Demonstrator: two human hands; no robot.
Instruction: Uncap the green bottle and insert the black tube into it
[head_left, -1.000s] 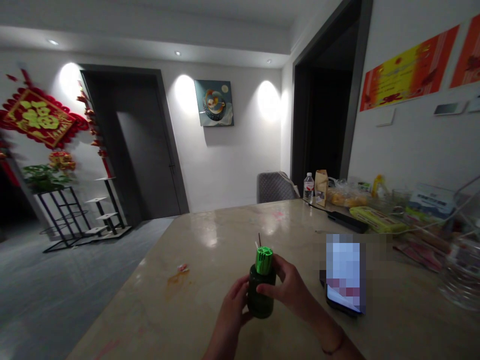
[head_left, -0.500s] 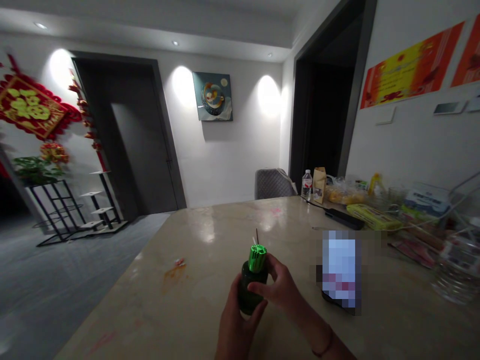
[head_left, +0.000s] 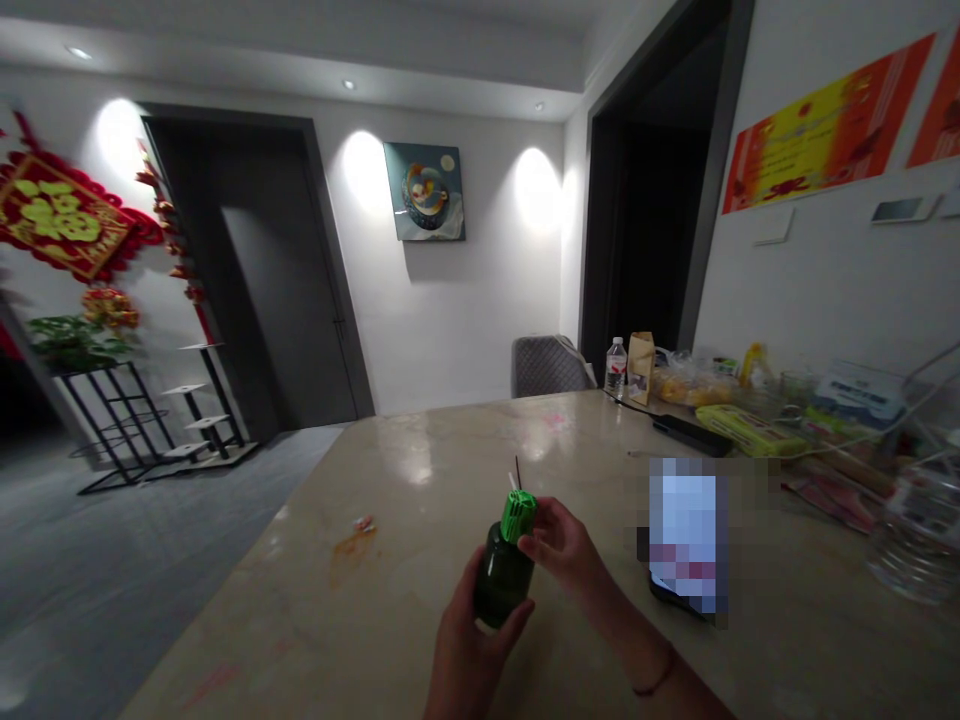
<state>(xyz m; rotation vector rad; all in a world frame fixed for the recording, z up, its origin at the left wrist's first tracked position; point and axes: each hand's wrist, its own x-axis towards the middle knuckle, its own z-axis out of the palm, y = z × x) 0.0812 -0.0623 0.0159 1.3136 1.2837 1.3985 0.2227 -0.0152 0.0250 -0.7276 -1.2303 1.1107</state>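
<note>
My left hand [head_left: 472, 640] grips a dark green glass bottle [head_left: 502, 585] low around its body, above the marble tabletop [head_left: 420, 470]. A bright green ribbed cap [head_left: 518, 515] sits on the bottle, and thin sticks [head_left: 516, 478] rise from its top. The fingers of my right hand [head_left: 562, 548] pinch the cap from the right side. A thin cord circles my right wrist. My left hand hides part of the bottle's lower body.
To the right lies a phone [head_left: 682, 540] with a blurred screen. Along the far right stand a water bottle [head_left: 615, 370], a paper bag [head_left: 641, 367], a black remote [head_left: 691, 435], a yellow-green box [head_left: 750, 430] and a glass container [head_left: 915, 550]. The table's left edge drops to the floor.
My right fingers have shifted from the bottle's shoulder up onto the green cap. The bottle stays in my left hand, and the view has swung slightly.
</note>
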